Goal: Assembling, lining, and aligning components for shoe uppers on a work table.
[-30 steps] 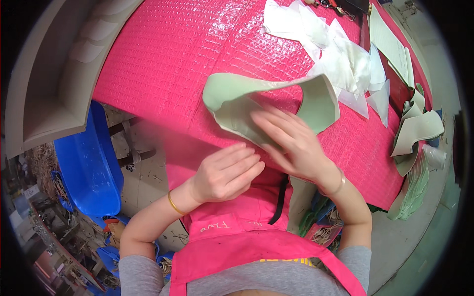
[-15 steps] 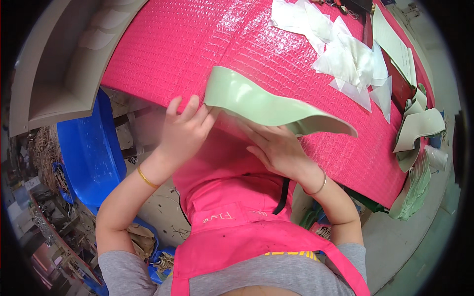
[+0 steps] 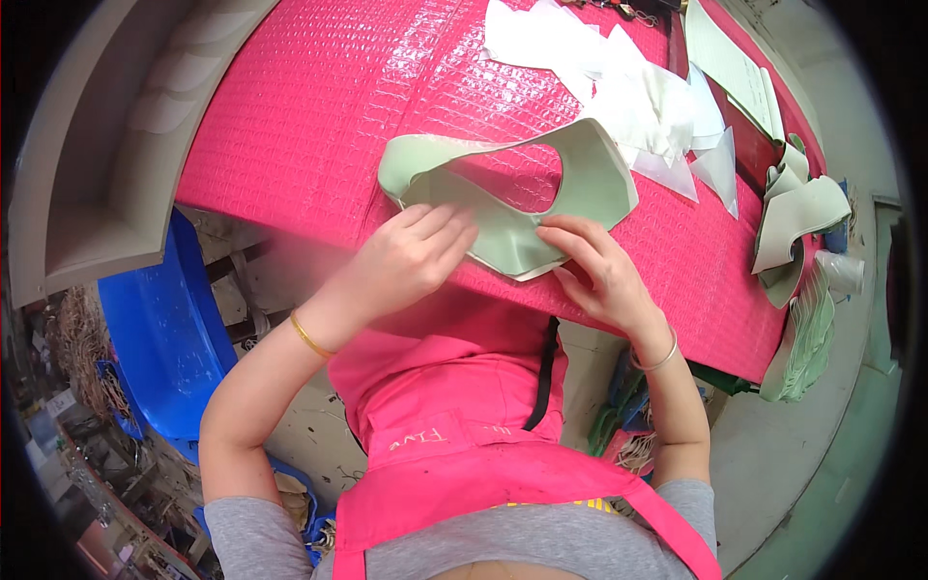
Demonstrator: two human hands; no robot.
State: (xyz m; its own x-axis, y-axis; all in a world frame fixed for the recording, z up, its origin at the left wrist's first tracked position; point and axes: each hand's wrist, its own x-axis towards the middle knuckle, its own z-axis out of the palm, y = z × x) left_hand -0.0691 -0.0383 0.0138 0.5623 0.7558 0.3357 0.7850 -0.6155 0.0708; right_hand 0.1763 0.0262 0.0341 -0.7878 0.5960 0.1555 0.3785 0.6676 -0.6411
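A light green leather piece (image 3: pixel 517 246), which looks like a shoe upper, stands partly raised in a loop at the table's near edge, with pink showing through its opening. My left hand (image 3: pixel 418 256) is at its near left side, fingers together over the near wall; the fingertips are slightly blurred. On the near right side, my right hand (image 3: pixel 601 275) grips the near wall, with the fingers over its upper edge and the thumb lower down. The inner face of the piece is turned partly toward me.
The table (image 3: pixel 300 126) has a glossy pink textured cover. White paper-like scraps (image 3: pixel 643 106) lie at the far right, near a notepad (image 3: pixel 730 63). More green pieces (image 3: pixel 802 232) hang over the right edge. A grey shelf box (image 3: pixel 87 222) and blue bin (image 3: pixel 169 329) stand at left.
The green leather piece has been turned from a long side-on band into a loop with its opening showing. My left hand has moved right onto it, and my right hand has moved slightly right.
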